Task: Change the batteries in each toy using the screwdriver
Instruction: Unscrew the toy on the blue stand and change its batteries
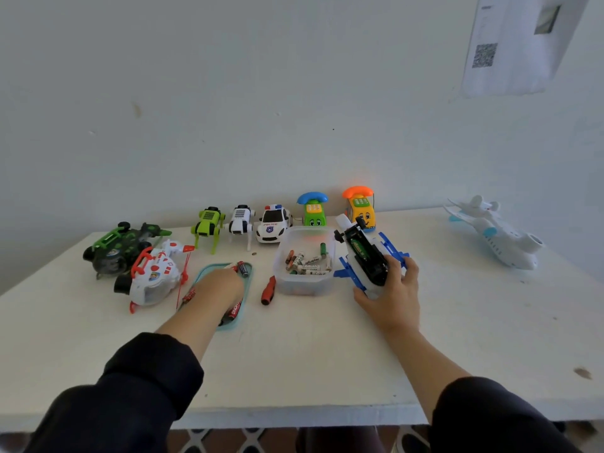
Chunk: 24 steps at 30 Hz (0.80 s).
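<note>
Left hand's fingertips (218, 282) hidden

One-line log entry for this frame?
left hand: reaching into battery lid tray | right hand: grips upturned helicopter toy | screwdriver: idle on table

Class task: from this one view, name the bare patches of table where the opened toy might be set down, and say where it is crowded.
Bare: the table front between both forearms, and the stretch between the right hand and the white airplane. Crowded: the toy row along the wall, and the left side around the teal lid, the screwdriver and the battery tub.
</note>
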Available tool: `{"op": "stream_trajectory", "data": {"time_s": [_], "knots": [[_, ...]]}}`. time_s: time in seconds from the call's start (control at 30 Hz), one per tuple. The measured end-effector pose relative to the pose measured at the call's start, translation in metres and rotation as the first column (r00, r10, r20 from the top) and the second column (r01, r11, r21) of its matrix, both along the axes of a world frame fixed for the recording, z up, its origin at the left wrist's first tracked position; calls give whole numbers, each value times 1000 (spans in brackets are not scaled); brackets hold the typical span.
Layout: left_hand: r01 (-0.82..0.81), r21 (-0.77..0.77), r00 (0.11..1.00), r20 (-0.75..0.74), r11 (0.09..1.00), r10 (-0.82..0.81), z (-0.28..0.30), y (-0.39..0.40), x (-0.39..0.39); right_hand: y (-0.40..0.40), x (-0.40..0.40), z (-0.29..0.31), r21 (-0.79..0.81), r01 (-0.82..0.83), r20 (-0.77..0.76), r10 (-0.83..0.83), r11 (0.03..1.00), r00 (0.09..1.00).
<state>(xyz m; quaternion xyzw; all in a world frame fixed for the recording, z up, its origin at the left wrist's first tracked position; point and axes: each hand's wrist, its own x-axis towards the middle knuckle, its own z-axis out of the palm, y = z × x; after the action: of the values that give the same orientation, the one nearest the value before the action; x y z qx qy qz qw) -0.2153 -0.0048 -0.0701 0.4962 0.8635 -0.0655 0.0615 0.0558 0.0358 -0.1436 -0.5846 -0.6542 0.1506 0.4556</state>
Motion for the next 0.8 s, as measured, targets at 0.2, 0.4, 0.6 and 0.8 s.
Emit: {"op": "stream_trajectory", "data": {"time_s": [0.2,0.4,0.6,0.8], "knots": [[45,162,998,38,986,-51,40,15,22,0,-2,0,11,10,1,-10,1000,1000],[157,702,676,437,695,-594,65,23,98,-2,-1,2,30,12,-83,-10,999,996],[249,843,587,260,477,-767,29,48,146,-1,0,2,58,23,-74,-18,998,997],[427,863,588,-39,270,-808,7,67,149,3,-1,0,69,37,-77,-32,997,997]]}}
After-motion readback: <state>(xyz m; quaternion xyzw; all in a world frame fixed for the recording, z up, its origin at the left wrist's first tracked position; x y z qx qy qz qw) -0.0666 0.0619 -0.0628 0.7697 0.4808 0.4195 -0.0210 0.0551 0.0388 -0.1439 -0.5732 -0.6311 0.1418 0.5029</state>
